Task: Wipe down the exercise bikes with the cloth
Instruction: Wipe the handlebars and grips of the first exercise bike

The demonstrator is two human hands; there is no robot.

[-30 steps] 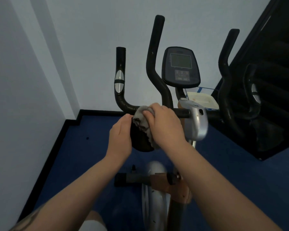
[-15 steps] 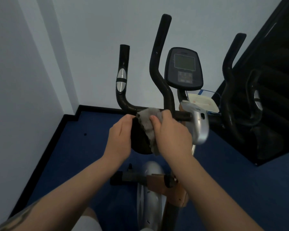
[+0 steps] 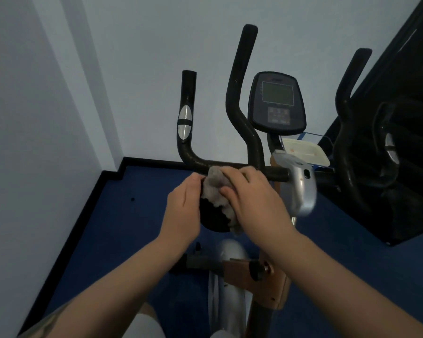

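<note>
Against the handlebar (image 3: 232, 165) crossbar, the grey cloth (image 3: 214, 185) sits bunched under the right hand (image 3: 257, 201), its fingers curled round it; the left hand (image 3: 183, 211) grips a black part beside it.

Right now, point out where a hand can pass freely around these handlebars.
Free: the gap between the short left grip and the tall bar. Crowded: the crossbar, where the left hand and right hand hold the cloth, and right of the console.

Grey cloth (image 3: 214, 182), black handlebar (image 3: 230, 164), silver housing (image 3: 300, 189), blue floor (image 3: 112, 228)
</note>
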